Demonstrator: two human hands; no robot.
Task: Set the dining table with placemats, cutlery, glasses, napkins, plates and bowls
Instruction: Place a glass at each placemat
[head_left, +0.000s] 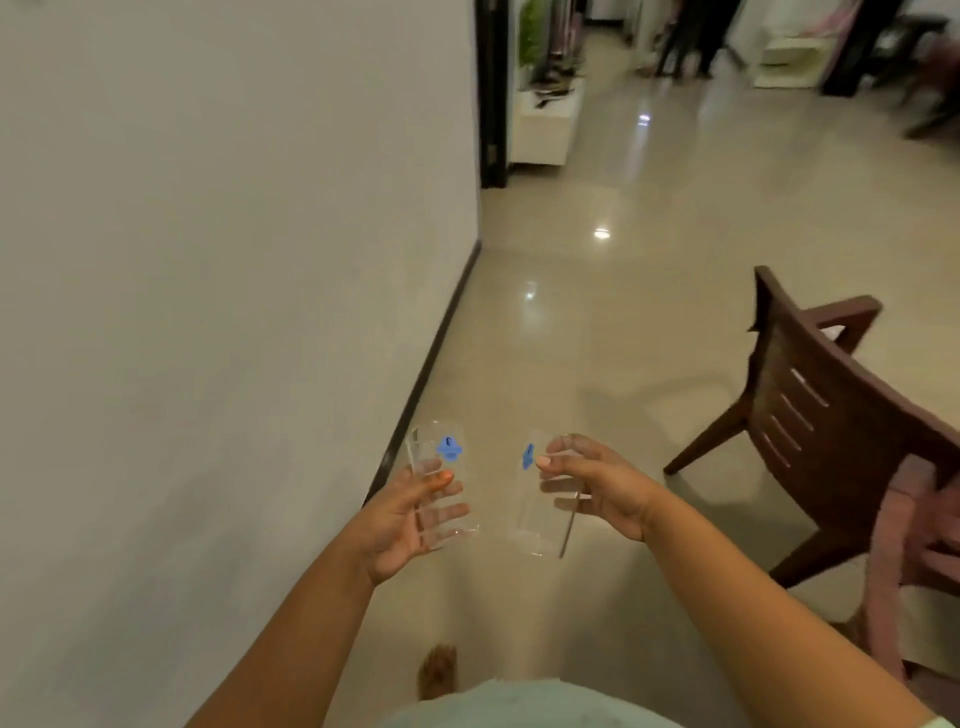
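Note:
I hold two clear drinking glasses, each with a small blue print, out in front of me over the floor. My left hand (410, 517) wraps the left glass (439, 457) from below, fingers showing through it. My right hand (597, 486) grips the right glass (540, 519) from its right side, thumb near the blue print. Both glasses stand roughly upright and look empty. No dining table is in view.
A plain wall (234, 260) runs along my left. A dark wooden chair (831, 415) stands at the right, its back towards me. The glossy tiled floor (597, 322) stretches ahead to a white low cabinet (545, 124). A person's legs (691, 41) stand far off.

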